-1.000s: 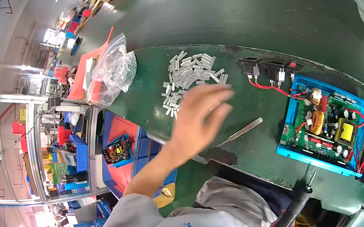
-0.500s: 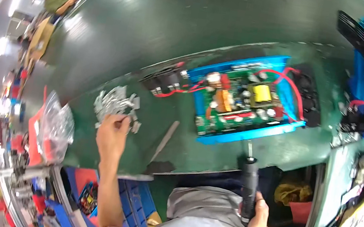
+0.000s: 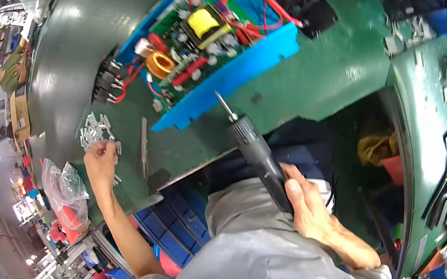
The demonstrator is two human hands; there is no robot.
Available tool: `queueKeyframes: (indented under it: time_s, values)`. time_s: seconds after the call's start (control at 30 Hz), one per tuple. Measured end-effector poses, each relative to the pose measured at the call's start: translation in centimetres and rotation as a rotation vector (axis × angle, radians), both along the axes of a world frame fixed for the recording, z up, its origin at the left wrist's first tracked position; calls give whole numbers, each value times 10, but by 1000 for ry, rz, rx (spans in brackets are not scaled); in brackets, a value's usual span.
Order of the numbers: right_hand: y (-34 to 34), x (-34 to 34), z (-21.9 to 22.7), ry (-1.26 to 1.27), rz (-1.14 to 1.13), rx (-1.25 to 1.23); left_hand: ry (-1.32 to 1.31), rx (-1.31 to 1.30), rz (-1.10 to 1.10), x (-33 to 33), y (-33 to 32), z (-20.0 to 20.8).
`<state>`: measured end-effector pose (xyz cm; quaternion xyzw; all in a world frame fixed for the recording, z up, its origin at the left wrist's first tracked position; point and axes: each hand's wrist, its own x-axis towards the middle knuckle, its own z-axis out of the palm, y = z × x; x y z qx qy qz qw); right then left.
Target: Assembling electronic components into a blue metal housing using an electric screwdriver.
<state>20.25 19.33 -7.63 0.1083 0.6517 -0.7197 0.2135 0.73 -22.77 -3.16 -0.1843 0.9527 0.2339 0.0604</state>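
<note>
My right hand is wrapped round the rear of a black electric screwdriver. Its bit slants up and left, near the front wall of a blue metal case; I cannot tell if it touches. Inside the case sits a green circuit board with a yellow transformer, a copper coil and red wires. Over at the left, my left hand is at a pile of small silvery metal pieces, thumb and fingers pinched together. Whatever lies between those fingertips is too small to make out.
A thin flat strip lies on the green table between the pile and the case. Black end panels with sockets hang on wires beside the case. Clear plastic bags hang at the left edge. Blue bins stand under the table.
The whole view has turned and shifted, so the case appears higher and further left. The screwdriver has swung from near upright to slanting left, closer to the case. My left hand stays at the pile.
</note>
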Motion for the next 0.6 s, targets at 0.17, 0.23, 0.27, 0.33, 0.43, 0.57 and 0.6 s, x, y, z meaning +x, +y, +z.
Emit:
queueKeyframes:
  time_s: [0.17, 0.23, 0.27, 0.33, 0.43, 0.57, 0.6]
  values:
    - [2, -7, 15, -32, 13, 29, 253, -54, -137, 6, 6, 8]
    - [1, -8, 16, 20, 39, 30, 389, 23, -173, 5, 11, 23]
    - [-1, -7, 12, 56, 31, 47, 392, 54, -202, 2, 25, 33]
    - [2, -8, 13, 33, 41, 39, 419, 98, -204, 4, 76, 47]
    - [1, -7, 13, 3, 27, 24, 431, 178, -298, 7, 142, 57]
    - [-5, -3, 5, 7, 7, -12, 307, 305, -518, 11, 191, 62]
    - [-4, -3, 7, 13, 5, -14, 312, 302, -522, 11, 198, 64]
